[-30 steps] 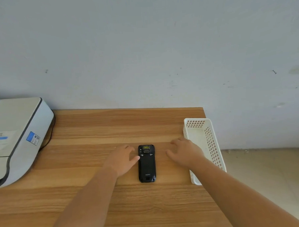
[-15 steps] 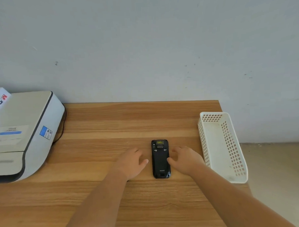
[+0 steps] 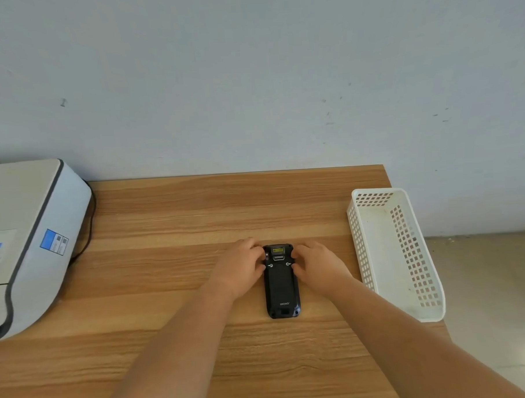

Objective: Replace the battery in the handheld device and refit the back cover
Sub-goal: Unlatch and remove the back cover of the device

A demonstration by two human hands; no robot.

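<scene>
Bench surroundings, head view

Wooden table point(image 3: 202, 367) against a pale blue-grey wall point(image 3: 250, 79). White perforated plastic basket point(image 3: 430, 284) at 3 o'clock, along the table's right edge. Grey-white printer point(image 3: 31, 239) at 9 o'clock, blue label point(image 3: 54, 241) on its side, black cable point(image 3: 87, 236) running behind it. Tan floor point(image 3: 494, 294) beyond the basket.

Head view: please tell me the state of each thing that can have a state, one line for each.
handheld device: lies face down on the table, back cover on.
left hand: fingers curled against the device's left edge near the top.
right hand: fingers curled against its right edge near the top.
white basket: upright, nothing visible inside.
printer: lid closed, cable attached behind.
</scene>
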